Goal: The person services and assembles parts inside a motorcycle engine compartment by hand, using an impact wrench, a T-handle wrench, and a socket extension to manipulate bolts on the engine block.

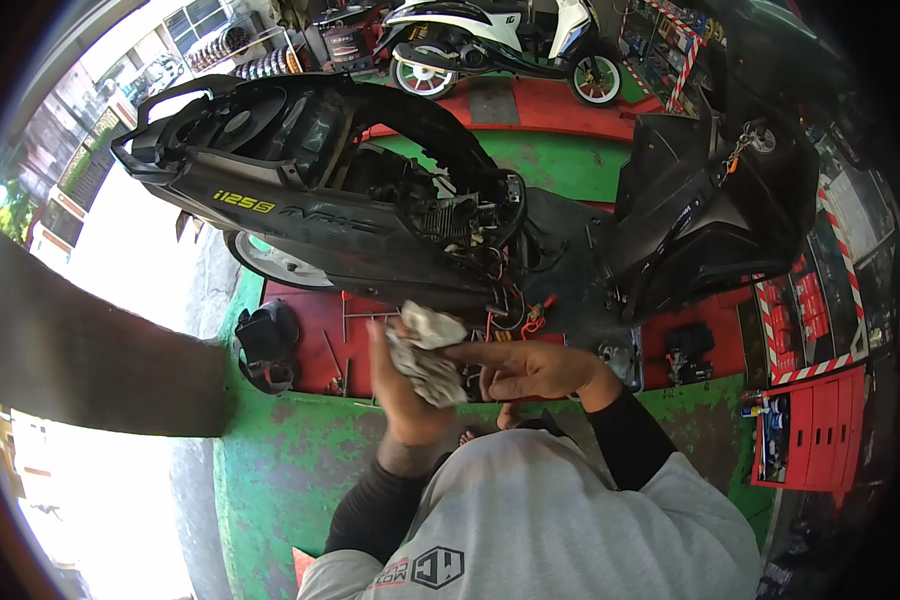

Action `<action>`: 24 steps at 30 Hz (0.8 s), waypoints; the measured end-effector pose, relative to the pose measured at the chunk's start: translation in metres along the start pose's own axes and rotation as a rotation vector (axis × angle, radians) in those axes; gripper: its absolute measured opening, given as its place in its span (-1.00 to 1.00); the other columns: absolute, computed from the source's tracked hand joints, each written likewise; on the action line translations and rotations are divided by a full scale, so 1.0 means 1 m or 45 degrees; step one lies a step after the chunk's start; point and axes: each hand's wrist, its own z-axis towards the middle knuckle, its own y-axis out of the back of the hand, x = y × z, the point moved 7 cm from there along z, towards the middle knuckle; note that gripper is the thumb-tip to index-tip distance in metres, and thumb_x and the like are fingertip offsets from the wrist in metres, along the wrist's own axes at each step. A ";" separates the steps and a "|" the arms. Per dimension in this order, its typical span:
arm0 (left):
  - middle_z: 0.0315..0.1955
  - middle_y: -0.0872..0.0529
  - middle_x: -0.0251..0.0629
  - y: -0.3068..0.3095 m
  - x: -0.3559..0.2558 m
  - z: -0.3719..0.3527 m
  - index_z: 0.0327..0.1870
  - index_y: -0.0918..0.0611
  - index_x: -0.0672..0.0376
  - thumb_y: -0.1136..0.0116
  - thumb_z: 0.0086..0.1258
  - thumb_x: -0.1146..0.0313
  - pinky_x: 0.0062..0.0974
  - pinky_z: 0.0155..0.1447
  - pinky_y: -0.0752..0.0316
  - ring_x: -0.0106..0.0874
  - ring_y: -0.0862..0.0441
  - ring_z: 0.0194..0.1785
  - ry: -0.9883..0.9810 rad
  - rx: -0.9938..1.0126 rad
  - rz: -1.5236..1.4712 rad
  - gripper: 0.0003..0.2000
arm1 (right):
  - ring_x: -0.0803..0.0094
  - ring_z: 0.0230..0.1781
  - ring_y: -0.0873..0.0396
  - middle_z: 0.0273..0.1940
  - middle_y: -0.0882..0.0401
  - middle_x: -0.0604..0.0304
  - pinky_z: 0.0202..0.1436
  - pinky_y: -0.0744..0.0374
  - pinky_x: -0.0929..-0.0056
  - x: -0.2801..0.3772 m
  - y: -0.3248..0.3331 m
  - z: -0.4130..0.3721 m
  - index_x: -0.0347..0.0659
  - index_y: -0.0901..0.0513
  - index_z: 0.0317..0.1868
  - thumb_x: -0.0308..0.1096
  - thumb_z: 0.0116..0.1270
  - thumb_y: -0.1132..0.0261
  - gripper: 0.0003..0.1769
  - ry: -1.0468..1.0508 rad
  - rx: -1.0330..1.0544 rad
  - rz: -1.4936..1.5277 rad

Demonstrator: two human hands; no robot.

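Observation:
A crumpled, stained white rag [428, 362] lies in my left hand [410, 405], which is raised in front of my chest with the fingers pointing up around the cloth. My right hand [545, 372] comes in from the right. Its index finger stretches out against the rag, while the other fingers are partly bent below it. Just beyond both hands stands a dark scooter [300, 215] with its seat removed and its engine [450, 215] and wiring exposed.
The scooter rests on a red platform [310, 345] strewn with tools. A black part [267, 345] sits at its left end. To the right are a red drawer cabinet [825, 430] and striped shelving. A thick pillar [100, 350] rises at left. Behind stands a white scooter [490, 30].

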 end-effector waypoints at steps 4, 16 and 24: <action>-0.31 -0.58 -0.33 -0.044 -0.141 0.017 -0.17 -0.52 0.13 0.29 0.68 -0.04 -0.52 -0.20 -0.50 -0.50 -0.55 -0.29 -0.985 0.071 0.536 -0.57 | 0.51 -0.29 -0.59 0.21 -0.55 0.03 -0.09 -0.63 0.48 0.032 0.067 -0.007 -0.11 -0.51 0.36 -0.29 0.42 -0.33 -0.49 0.370 -0.546 -1.334; -0.13 -0.73 -0.16 -0.132 -0.229 0.219 -0.10 -0.70 0.11 0.00 0.55 0.02 -0.23 0.01 -0.54 -0.12 -0.71 -0.07 -1.509 -0.114 2.612 -0.64 | 0.14 0.23 -0.48 0.18 -0.53 0.24 0.25 -0.56 0.16 0.106 0.247 0.144 0.06 -0.54 0.29 -0.49 0.06 -0.41 -0.30 -0.261 -0.225 -2.443; -0.23 -0.73 -0.18 -0.126 -0.231 0.222 -0.10 -0.71 0.13 -0.02 0.54 -0.01 -0.27 -0.02 -0.53 -0.15 -0.70 -0.11 -1.544 -0.128 2.519 -0.62 | 0.07 0.20 -0.53 0.12 -0.58 0.19 0.21 -0.58 0.13 0.080 0.280 0.193 0.06 -0.60 0.23 -0.49 -0.08 -0.50 -0.26 -0.204 0.284 -2.404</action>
